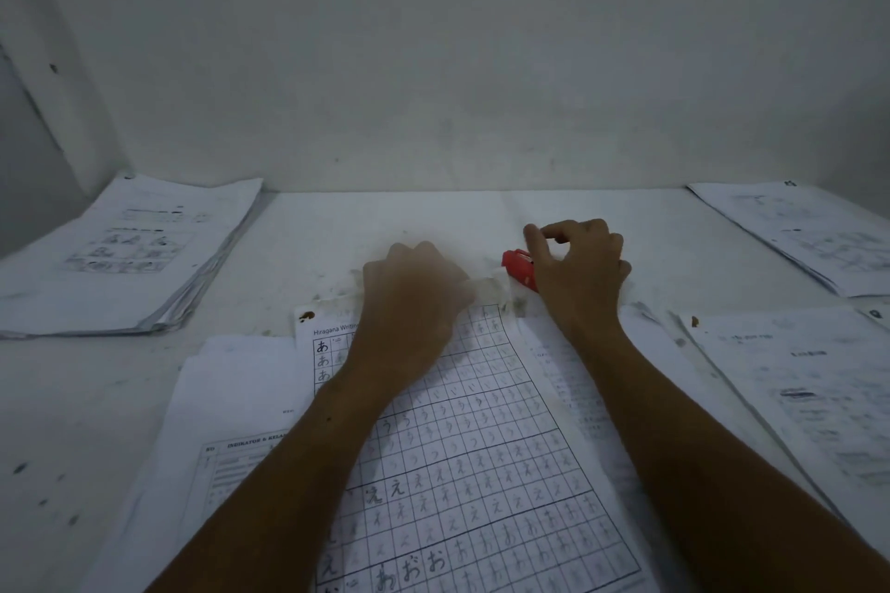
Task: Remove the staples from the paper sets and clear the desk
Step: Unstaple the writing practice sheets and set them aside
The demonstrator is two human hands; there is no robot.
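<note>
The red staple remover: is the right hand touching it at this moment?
Touching. In the head view, the right hand has its fingers curled round the red staple remover, at the top corner of the hiragana sheet.

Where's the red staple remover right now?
In the head view, the red staple remover is just right of centre, held in the right hand at the top right corner of the hiragana sheet, beside the left hand.
</note>
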